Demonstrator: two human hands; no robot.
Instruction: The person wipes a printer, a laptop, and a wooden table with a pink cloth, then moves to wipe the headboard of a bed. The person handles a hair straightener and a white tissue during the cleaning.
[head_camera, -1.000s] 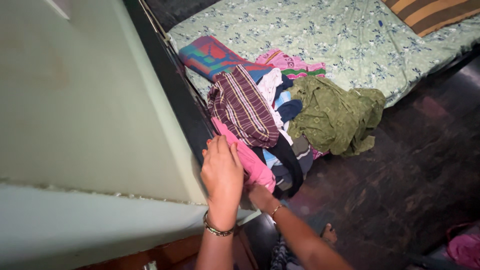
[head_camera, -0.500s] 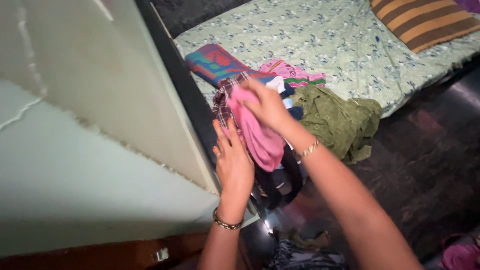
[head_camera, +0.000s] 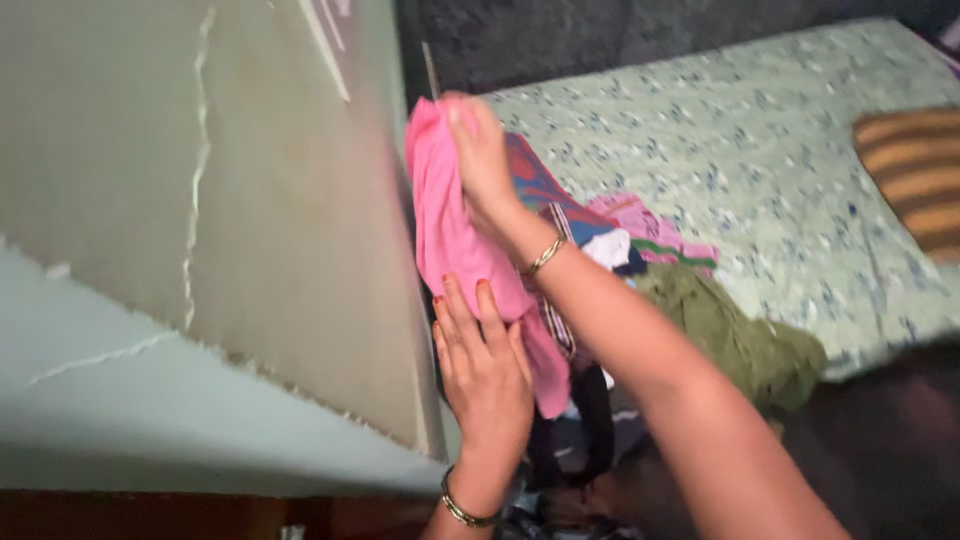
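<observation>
A pink cloth (head_camera: 450, 230) hangs lifted beside the pale green wall (head_camera: 200, 200). My right hand (head_camera: 478, 150) grips its top end, raised high. My left hand (head_camera: 485, 370) lies flat against the cloth's lower part, fingers spread, a bracelet on the wrist. Below and behind the cloth sits a pile of clothes (head_camera: 600, 250) at the bed's edge: a striped piece, a multicoloured folded cloth, a pink patterned one and an olive green garment (head_camera: 740, 340).
A bed with a light green floral sheet (head_camera: 760, 150) fills the right side. A brown and orange striped pillow (head_camera: 915, 175) lies at the far right. Dark floor (head_camera: 900, 440) shows at the lower right. The view is blurred.
My right hand has pulled the pink cloth out of the pile and raised it up along the wall. My left hand stayed on the cloth's lower part. The camera tilted upward.
</observation>
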